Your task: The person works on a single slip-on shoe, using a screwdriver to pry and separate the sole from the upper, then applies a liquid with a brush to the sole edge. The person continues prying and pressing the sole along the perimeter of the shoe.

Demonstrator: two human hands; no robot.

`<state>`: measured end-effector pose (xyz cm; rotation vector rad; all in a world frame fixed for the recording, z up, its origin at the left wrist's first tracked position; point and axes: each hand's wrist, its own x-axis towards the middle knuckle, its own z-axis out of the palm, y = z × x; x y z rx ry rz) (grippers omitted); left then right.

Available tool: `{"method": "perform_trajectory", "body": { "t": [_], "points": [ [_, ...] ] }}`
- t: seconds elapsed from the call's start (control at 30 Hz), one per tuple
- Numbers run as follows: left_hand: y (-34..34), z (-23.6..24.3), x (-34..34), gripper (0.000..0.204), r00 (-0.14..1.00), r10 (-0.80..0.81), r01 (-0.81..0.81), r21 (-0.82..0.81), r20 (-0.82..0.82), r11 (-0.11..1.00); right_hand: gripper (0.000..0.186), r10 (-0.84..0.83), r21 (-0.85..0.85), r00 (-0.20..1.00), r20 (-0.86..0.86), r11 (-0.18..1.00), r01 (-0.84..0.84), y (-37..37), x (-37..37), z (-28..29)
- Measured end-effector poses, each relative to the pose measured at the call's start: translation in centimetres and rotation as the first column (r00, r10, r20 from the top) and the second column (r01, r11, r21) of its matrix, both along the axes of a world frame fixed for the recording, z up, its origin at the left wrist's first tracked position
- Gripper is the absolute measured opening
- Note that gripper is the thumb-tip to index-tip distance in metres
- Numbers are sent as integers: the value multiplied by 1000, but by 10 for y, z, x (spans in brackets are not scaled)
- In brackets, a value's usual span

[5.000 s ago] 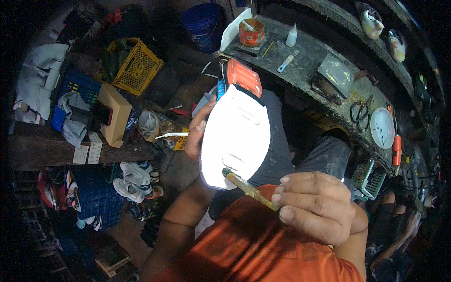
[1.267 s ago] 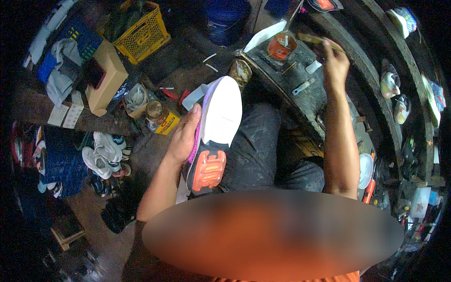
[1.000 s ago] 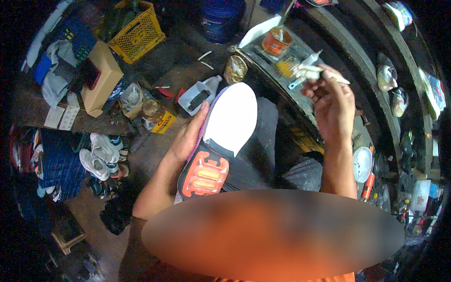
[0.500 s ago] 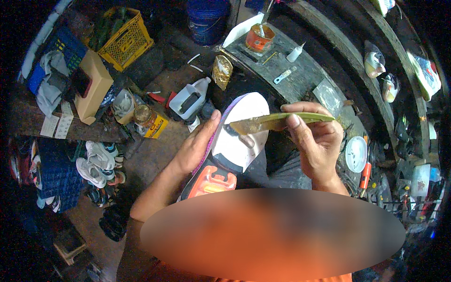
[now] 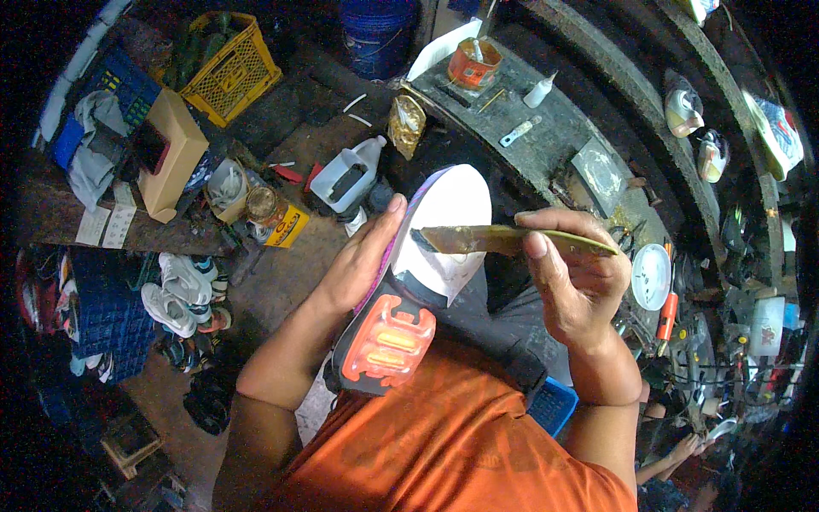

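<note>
The shoe, mid-frame, is gripped by the left hand and seemingly being brushed; the brush, pinched by the right hand, should be guided evenly.

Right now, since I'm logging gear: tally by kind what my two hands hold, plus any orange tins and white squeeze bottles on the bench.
Shoe in the left hand: 1
Brush in the right hand: 1
Orange tin: 1
White squeeze bottle: 1
Total: 4

A creased orange shirt and dark grey trousers are worn, both forearms bare.
</note>
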<state>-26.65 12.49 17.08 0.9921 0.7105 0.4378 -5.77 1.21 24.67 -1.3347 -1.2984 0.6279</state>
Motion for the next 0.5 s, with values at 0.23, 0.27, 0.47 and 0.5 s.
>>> {"method": "perform_trajectory", "body": {
  "t": [0.23, 0.27, 0.47, 0.5],
  "points": [
    [-5, 5, 2, 69, 999, 16, -15, -23, 49, 1000, 18, 115, 116, 988, 103, 985, -127, 2, 4, -2],
    [-4, 6, 2, 69, 998, -5, 7, -31, 69, 999, 18, 130, 93, 987, 97, 986, -139, 0, 4, -2],
    [-7, 11, 5, 69, 1000, 5, -2, -117, 21, 993, 17, 224, 117, 959, 175, 962, -246, 5, 14, -5],
    [-8, 11, 5, 70, 1000, 11, -11, -145, -1, 989, 17, 249, 113, 951, 184, 956, -272, 7, 16, -4]
  ]
}}
